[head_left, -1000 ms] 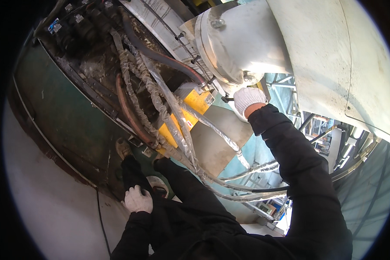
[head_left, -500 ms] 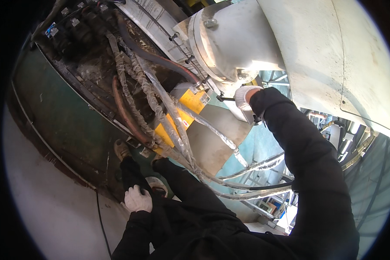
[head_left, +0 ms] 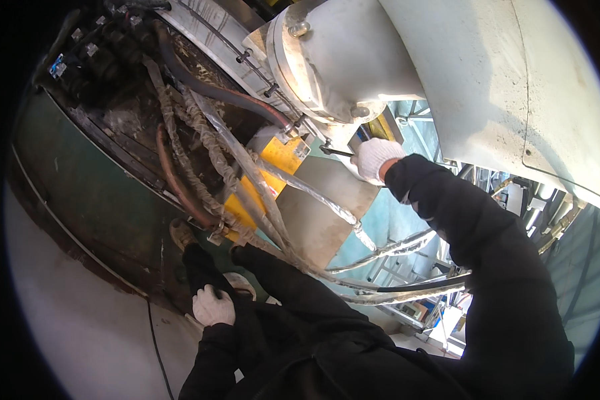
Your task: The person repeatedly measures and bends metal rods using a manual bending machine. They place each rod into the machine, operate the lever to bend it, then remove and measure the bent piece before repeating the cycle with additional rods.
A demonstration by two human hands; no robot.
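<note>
My right hand (head_left: pixel 379 159), in a white knit glove, is closed around a dark rod-like tool (head_left: pixel 340 153) below the large pale cylindrical machine joint (head_left: pixel 360 60). One thin black end of the tool sticks out to the left of the fingers. A dark piece also shows just above the hand, beside a yellow part (head_left: pixel 381 127); whether it belongs to the tool I cannot tell. My left hand (head_left: pixel 213 305), gloved in white too, lies on my dark-clad leg, fingers bent over it and partly hidden. No object shows in it.
Wrapped hoses (head_left: pixel 213 140) run from the dark machine base past a yellow block (head_left: pixel 280 157) to the lower right. A white bucket (head_left: pixel 241 285) stands between my legs. At the right looms a big pale machine housing (head_left: pixel 487 80); metal framework (head_left: pixel 440 300) shows below.
My view has shifted, so the machine sits slightly further left and up. My right hand has turned a little, showing more of its back. The left hand stays on the leg.
</note>
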